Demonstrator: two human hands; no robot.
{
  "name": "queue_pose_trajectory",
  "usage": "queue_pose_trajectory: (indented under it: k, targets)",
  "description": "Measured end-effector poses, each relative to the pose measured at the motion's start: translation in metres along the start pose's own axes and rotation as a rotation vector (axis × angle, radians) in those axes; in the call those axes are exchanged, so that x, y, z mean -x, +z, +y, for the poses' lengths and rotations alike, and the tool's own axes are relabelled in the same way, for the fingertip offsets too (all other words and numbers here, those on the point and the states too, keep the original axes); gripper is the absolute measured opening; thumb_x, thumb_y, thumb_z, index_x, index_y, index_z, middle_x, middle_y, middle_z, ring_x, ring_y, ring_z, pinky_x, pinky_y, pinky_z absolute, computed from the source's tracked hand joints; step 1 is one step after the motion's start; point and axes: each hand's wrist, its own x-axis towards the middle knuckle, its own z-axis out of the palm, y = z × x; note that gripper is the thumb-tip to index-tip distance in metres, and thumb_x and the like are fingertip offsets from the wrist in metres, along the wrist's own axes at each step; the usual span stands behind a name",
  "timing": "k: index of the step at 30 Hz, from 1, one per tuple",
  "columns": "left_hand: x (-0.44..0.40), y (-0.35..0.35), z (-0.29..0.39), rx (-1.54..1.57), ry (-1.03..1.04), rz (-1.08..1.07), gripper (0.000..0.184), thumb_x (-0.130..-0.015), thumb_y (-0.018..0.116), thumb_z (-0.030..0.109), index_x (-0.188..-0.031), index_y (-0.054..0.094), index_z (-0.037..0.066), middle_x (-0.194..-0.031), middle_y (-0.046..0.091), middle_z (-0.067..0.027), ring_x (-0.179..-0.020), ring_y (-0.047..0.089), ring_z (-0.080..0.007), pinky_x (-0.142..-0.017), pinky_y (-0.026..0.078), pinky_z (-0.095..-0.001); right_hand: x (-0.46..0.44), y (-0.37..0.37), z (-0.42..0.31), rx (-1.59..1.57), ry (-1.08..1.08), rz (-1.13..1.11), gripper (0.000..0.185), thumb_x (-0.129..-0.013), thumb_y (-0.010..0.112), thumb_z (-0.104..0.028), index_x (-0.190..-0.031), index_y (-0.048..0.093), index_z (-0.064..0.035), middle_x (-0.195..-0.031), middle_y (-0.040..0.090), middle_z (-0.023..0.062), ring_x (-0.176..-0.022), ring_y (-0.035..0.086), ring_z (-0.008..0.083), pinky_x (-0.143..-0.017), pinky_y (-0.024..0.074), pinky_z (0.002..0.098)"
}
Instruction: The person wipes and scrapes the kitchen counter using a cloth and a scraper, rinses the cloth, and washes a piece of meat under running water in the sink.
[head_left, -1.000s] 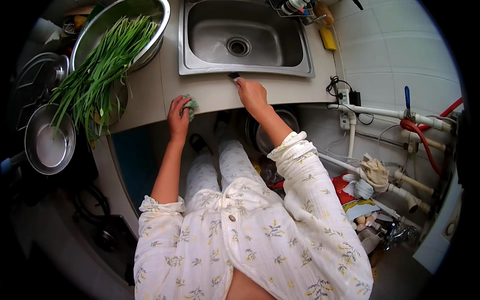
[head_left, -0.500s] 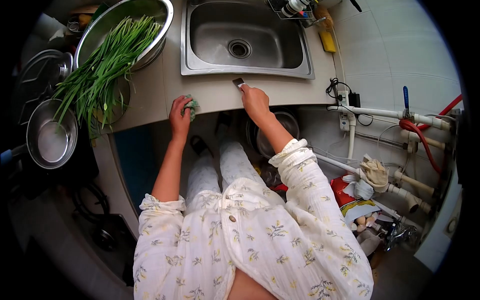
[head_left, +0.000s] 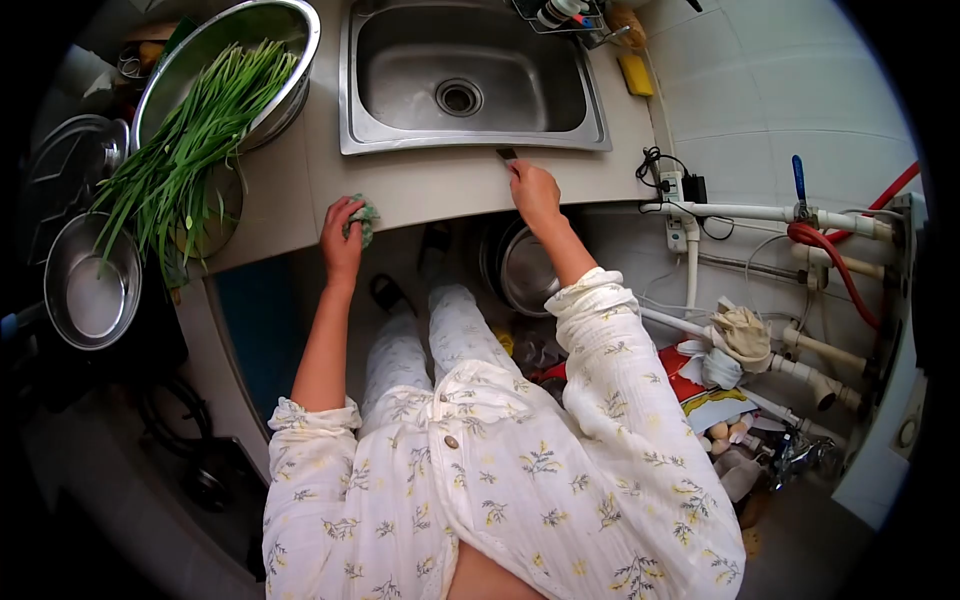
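At the counter's front edge, my left hand [head_left: 342,240] is closed round a crumpled green-and-white cloth [head_left: 362,221]. My right hand [head_left: 537,192] grips a small dark flat scraper [head_left: 507,156], whose blade lies at the front rim of the steel sink [head_left: 470,145]. Most of the scraper's handle is hidden in my fingers. The cloth rests against the edge of the beige counter [head_left: 420,185], left of the scraper.
Long green leafy stalks [head_left: 205,130] hang out of a metal bowl [head_left: 308,40] at the left, above a small pan [head_left: 92,290]. A yellow sponge [head_left: 634,75] lies right of the sink. Pipes [head_left: 740,212], a power strip [head_left: 673,215] and bags [head_left: 738,340] are at the right.
My right hand has moved right along the counter by the sink's front rim, with the scraper in it. My left hand still holds the cloth. The view has shifted slightly.
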Motion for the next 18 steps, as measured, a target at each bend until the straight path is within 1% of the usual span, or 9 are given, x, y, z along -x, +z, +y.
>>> queue_pose_trajectory:
  k: [1, 6, 9, 10, 11, 13, 14, 15, 18]
  targets:
    - [-0.002, 0.001, 0.0, -0.006, 0.008, 0.016, 0.036, -0.074, 0.051, -0.008, -0.105, 0.064, 0.006, -0.114, 0.057, -0.0149, -0.109, 0.054, -0.0281, -0.093, 0.042, -0.0329, 0.006, 0.0, -0.004, 0.018, 0.025, -0.048, 0.02, -0.084, 0.048, -0.013, -0.094, 0.064, -0.0055, -0.081, 0.065, 0.0205, -0.08, 0.062, 0.0388, -0.07, 0.0475, 0.0487]
    - [-0.002, 0.0, 0.001, -0.014, 0.012, -0.009, 0.037, -0.075, 0.051, -0.007, -0.107, 0.063, 0.007, -0.115, 0.056, -0.0144, -0.11, 0.053, -0.028, -0.094, 0.041, -0.0319, -0.011, 0.001, -0.008, 0.01, 0.012, -0.016, 0.022, -0.084, 0.047, -0.013, -0.096, 0.064, -0.0055, -0.081, 0.064, 0.0212, -0.079, 0.062, 0.0395, -0.07, 0.0472, 0.05]
    - [-0.004, -0.001, 0.002, -0.016, 0.013, -0.018, 0.037, -0.075, 0.051, -0.007, -0.107, 0.063, 0.007, -0.116, 0.056, -0.014, -0.111, 0.053, -0.0279, -0.095, 0.04, -0.0316, 0.008, 0.0, -0.007, 0.007, 0.029, -0.049, 0.022, -0.085, 0.047, -0.013, -0.097, 0.064, -0.0051, -0.082, 0.065, 0.0211, -0.079, 0.062, 0.0396, -0.07, 0.0474, 0.0492]
    - [-0.002, -0.001, 0.0, -0.013, 0.007, -0.025, 0.037, -0.076, 0.051, -0.007, -0.108, 0.063, 0.007, -0.116, 0.056, -0.0138, -0.112, 0.052, -0.0279, -0.095, 0.04, -0.0315, 0.014, 0.003, -0.001, 0.033, 0.067, -0.086, 0.022, -0.084, 0.049, -0.014, -0.099, 0.064, -0.0073, -0.084, 0.065, 0.0184, -0.08, 0.062, 0.0378, -0.07, 0.048, 0.0467]
    - [0.0, -0.003, 0.001, -0.004, -0.012, -0.045, 0.037, -0.077, 0.05, -0.007, -0.109, 0.063, 0.007, -0.118, 0.055, -0.0139, -0.114, 0.051, -0.0274, -0.096, 0.039, -0.0317, 0.017, -0.002, 0.004, -0.003, 0.03, -0.084, 0.021, -0.084, 0.05, -0.016, -0.099, 0.064, -0.0088, -0.084, 0.065, 0.0173, -0.08, 0.062, 0.0369, -0.07, 0.0481, 0.0462]
    - [-0.001, -0.005, 0.001, 0.022, -0.046, -0.078, 0.036, -0.079, 0.05, -0.005, -0.111, 0.063, 0.006, -0.121, 0.054, -0.014, -0.118, 0.049, -0.0265, -0.098, 0.037, -0.0319, 0.018, -0.022, 0.024, -0.068, -0.051, -0.077, 0.021, -0.084, 0.052, -0.018, -0.099, 0.065, -0.0117, -0.084, 0.066, 0.0151, -0.079, 0.062, 0.0351, -0.07, 0.0483, 0.0451]
    - [-0.002, -0.005, 0.002, 0.026, -0.042, -0.074, 0.037, -0.078, 0.05, -0.006, -0.11, 0.063, 0.006, -0.12, 0.054, -0.0138, -0.116, 0.05, -0.0266, -0.097, 0.037, -0.0319, 0.013, -0.024, 0.047, -0.126, -0.118, -0.056, 0.019, -0.084, 0.056, -0.022, -0.099, 0.066, -0.0156, -0.084, 0.066, 0.0126, -0.078, 0.062, 0.0329, -0.068, 0.0483, 0.0438]
    - [-0.002, -0.006, 0.003, 0.029, -0.041, -0.07, 0.037, -0.077, 0.05, -0.007, -0.109, 0.063, 0.006, -0.119, 0.055, -0.0136, -0.114, 0.051, -0.0268, -0.096, 0.038, -0.0318, 0.009, -0.035, 0.062, -0.091, -0.137, -0.043, 0.019, -0.084, 0.059, -0.025, -0.1, 0.066, -0.0168, -0.083, 0.066, 0.0128, -0.078, 0.062, 0.0322, -0.067, 0.0483, 0.0423]
    - [-0.002, -0.005, 0.003, 0.031, -0.038, -0.064, 0.037, -0.076, 0.05, -0.008, -0.108, 0.063, 0.005, -0.118, 0.055, -0.0135, -0.113, 0.052, -0.0268, -0.096, 0.038, -0.0316, -0.009, -0.062, 0.109, 0.026, -0.04, -0.089, 0.021, -0.084, 0.061, -0.027, -0.1, 0.065, -0.0144, -0.084, 0.067, 0.0113, -0.078, 0.063, 0.0304, -0.066, 0.0484, 0.0399]
